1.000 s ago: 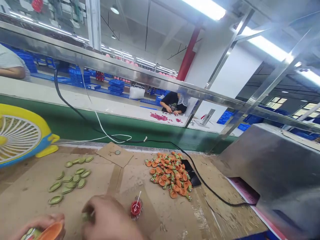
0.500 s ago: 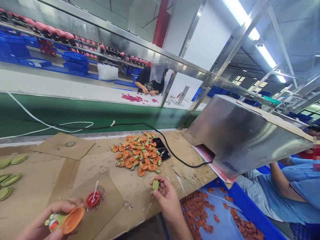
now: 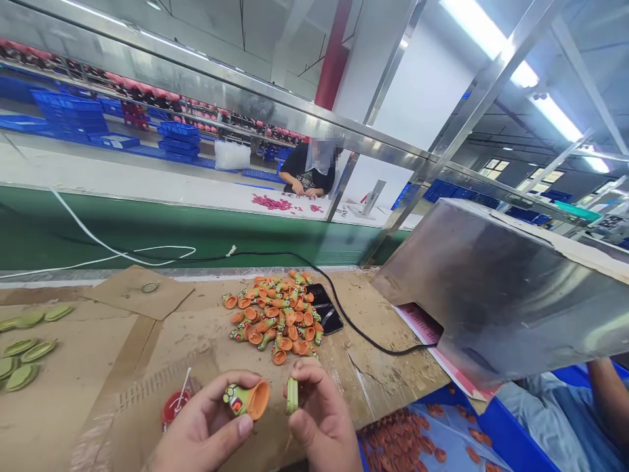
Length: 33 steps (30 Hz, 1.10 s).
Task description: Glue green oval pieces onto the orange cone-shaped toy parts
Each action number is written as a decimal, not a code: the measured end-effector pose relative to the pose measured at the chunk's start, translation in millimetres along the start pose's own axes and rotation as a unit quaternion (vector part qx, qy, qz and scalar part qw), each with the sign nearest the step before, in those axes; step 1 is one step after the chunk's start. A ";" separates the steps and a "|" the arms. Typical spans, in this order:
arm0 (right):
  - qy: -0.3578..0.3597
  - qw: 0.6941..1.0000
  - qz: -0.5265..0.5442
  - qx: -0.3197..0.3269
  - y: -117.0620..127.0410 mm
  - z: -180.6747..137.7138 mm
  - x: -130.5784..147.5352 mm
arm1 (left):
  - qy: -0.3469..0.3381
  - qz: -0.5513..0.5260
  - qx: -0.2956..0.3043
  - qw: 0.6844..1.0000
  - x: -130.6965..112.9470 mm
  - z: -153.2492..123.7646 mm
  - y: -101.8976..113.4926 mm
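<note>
My left hand [image 3: 204, 416] grips a small green toy figure [image 3: 238, 401] with a face and a hollow orange opening, which points right. Close beside that opening, my right hand [image 3: 325, 413] pinches a ridged light-green oval piece [image 3: 292, 395] edge-on. The two parts are near each other with a small gap between them. A pile of similar green-and-orange toy figures [image 3: 275, 311] lies just beyond my hands. Partly behind my left hand stands a red cup [image 3: 171, 408] with a white stick in it.
Several green oval pieces [image 3: 37, 351] lie on the cardboard-covered table [image 3: 162, 341] at left. A phone [image 3: 331, 318] and black cable [image 3: 363, 339] lie beside the pile. A metal box [image 3: 472, 282] stands at right, above a blue bin [image 3: 521, 436] of reddish-brown pieces. Someone sits across [image 3: 307, 174].
My left hand has moved right and up with the toy figure, away from the table's left front. My right hand, holding the green piece, has turned it edge-on. The hands are now close together.
</note>
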State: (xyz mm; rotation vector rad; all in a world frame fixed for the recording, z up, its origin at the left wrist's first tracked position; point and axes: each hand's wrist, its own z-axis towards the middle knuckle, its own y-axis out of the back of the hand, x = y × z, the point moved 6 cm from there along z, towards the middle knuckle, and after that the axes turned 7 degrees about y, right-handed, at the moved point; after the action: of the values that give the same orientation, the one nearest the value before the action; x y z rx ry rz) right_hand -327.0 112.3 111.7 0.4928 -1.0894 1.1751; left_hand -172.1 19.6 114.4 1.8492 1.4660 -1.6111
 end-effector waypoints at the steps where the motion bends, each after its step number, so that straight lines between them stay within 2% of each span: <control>1: 0.006 1.000 -0.013 0.010 -4.2 1.6 -0.9 | -0.001 -0.001 0.014 1.000 2.2 2.5 0.1; 4: 0.022 0.998 -0.063 0.009 -15.9 9.6 2.3 | -0.011 -0.003 0.047 0.999 4.9 7.5 1.8; 7: 0.038 0.994 -0.102 -0.004 -25.5 19.9 12.2 | -0.028 -0.012 0.047 0.998 1.6 9.0 4.9; 16: 0.017 0.986 -0.162 0.032 -46.6 33.5 21.3 | -0.082 -0.019 0.062 0.995 -14.6 3.9 14.7; 19: 0.030 0.980 -0.194 0.042 -56.4 35.5 27.8 | -0.143 0.014 0.084 0.986 -28.7 1.5 22.0; 24: 0.045 0.964 -0.250 0.079 -73.4 32.6 33.4 | -0.247 0.161 0.085 0.952 -51.6 -4.1 40.7; 28: 0.048 0.967 -0.237 0.077 -89.5 29.7 30.7 | -0.274 0.187 0.084 0.940 -59.0 -8.9 59.3; 33: 0.075 0.969 -0.224 0.074 -111.1 30.2 31.3 | -0.279 0.177 0.094 0.939 -73.3 -14.8 70.3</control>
State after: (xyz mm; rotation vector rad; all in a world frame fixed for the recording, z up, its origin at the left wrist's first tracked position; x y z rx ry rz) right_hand -239.0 63.3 175.8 0.7126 -0.7133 0.8785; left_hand -96.5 -36.7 155.2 1.4487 0.7173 -1.9135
